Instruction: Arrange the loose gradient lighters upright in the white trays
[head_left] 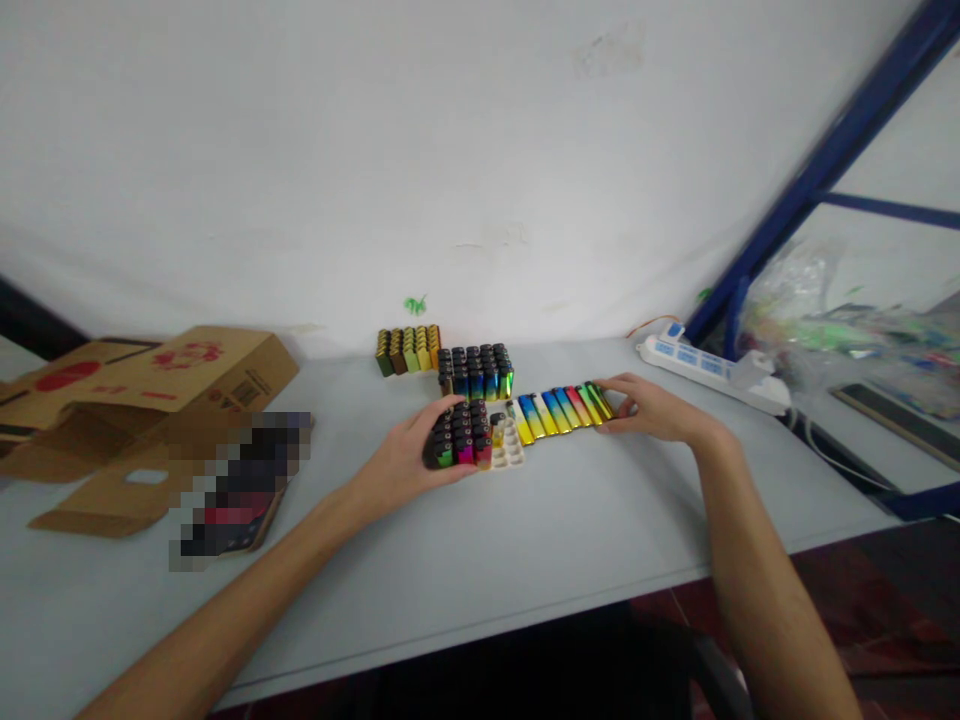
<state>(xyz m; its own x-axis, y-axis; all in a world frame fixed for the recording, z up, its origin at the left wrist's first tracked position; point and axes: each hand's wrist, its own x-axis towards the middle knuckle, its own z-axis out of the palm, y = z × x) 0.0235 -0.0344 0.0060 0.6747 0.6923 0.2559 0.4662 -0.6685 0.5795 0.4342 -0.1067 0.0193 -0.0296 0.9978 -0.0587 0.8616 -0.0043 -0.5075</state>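
Note:
My left hand (409, 448) is closed around the left side of a white plastic tray (511, 455) of upright lighters (463, 435). These have black tops with green, pink and orange bodies. Bare tray slots show on its right side. To the right, a row of shiny yellow, blue and red lighters (559, 410) lies side by side on the table. My right hand (637, 405) grips the right end of that row, thumb at the near ends and fingers at the far ends. Its inner fingers are partly hidden.
Behind stand a block of black-topped lighters (476, 372) and a block of gold-topped ones (409, 350). An open cardboard box (217, 375) and a pixelated flat object (247, 490) lie left. A white power strip (712, 372) sits right, near a blue metal frame (810, 190).

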